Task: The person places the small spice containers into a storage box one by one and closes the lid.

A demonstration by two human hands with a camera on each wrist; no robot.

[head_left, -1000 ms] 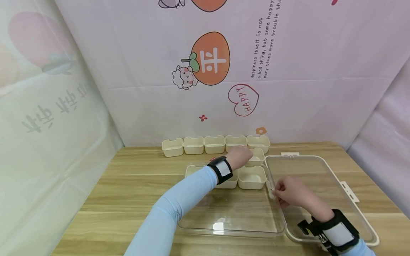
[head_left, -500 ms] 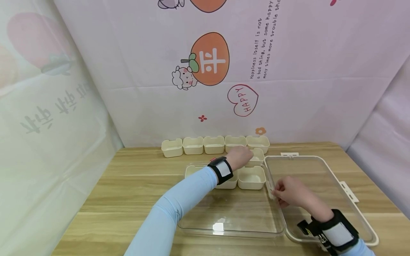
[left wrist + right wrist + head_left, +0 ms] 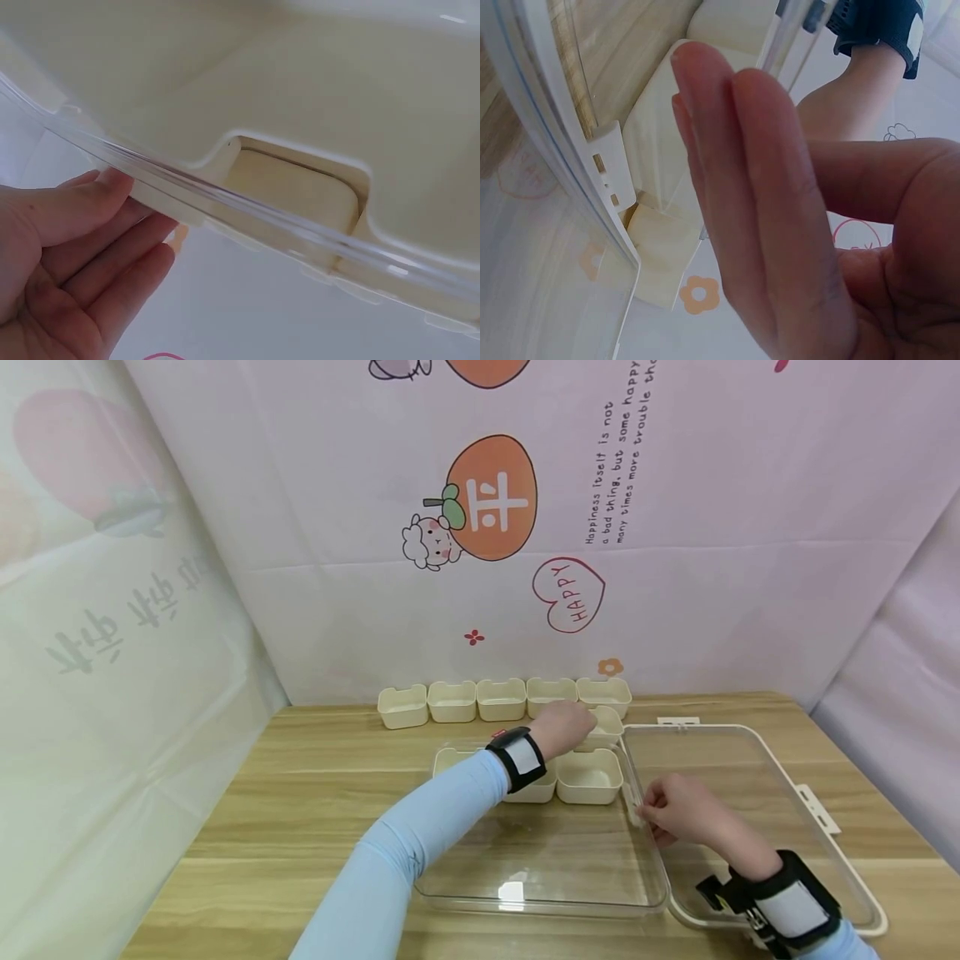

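Note:
My left hand [image 3: 561, 728] pinches the edge of a small cream bin [image 3: 606, 725] at the far right corner of a clear box [image 3: 555, 868]. The left wrist view shows thumb and fingers [image 3: 127, 262] at a cream edge just below the clear rim; part of the grip is hidden. My right hand [image 3: 678, 810] holds the clear box's right wall near a white latch [image 3: 632, 803], its fingers [image 3: 742, 187] nearly straight and the thumb behind them. Inside the box stand several cream bins along the far side, one [image 3: 589, 777] at the right and others partly behind my left arm.
A row of several cream bins [image 3: 453, 702] lines the table's back edge against the printed cloth [image 3: 337, 635]. Right of the box lies a clear lid [image 3: 720, 760] with a white rim and latches. The wooden table [image 3: 300, 827] extends left of the box.
The cream bin at my left hand has shifted slightly to the right. The right hand and the clear box stay where they were.

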